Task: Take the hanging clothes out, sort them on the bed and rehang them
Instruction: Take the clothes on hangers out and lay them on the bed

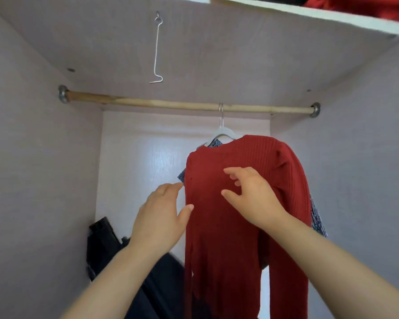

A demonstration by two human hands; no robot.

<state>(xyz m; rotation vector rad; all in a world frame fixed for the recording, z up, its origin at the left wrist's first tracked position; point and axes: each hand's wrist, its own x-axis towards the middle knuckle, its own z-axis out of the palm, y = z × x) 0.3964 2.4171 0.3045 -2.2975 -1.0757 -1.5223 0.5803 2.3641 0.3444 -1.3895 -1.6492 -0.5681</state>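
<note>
Wardrobe interior [129, 169]: pale panelled walls fill the frame, with the back panel at centre. Red ribbed long-sleeved top [228, 249]: hangs right of centre below the rail and runs down to the bottom edge, sleeves hanging at both sides. Dark objects [106, 240]: stacked at lower left against the back panel, kind not discernible. Wooden rail [171, 104]: spans the upper middle of the frame between two metal end sockets. White shelf [309, 17]: upper right, with red fabric [355, 5] lying on it. Left hand [159, 217]: centre-left, fingers straight and relaxed, thumb tip at the left edge of the red top, gripping nothing. Right hand [253, 196]: in front of the top's chest, fingers spread and slightly bent, gripping nothing. Blue patterned garment [318, 217]: behind the red top, showing at its right edge and near the collar. White hanger [224, 132]: metal hook over the rail; which garment it carries cannot be determined. Wire hook [156, 49]: hangs from the ceiling panel at upper centre-left.
</note>
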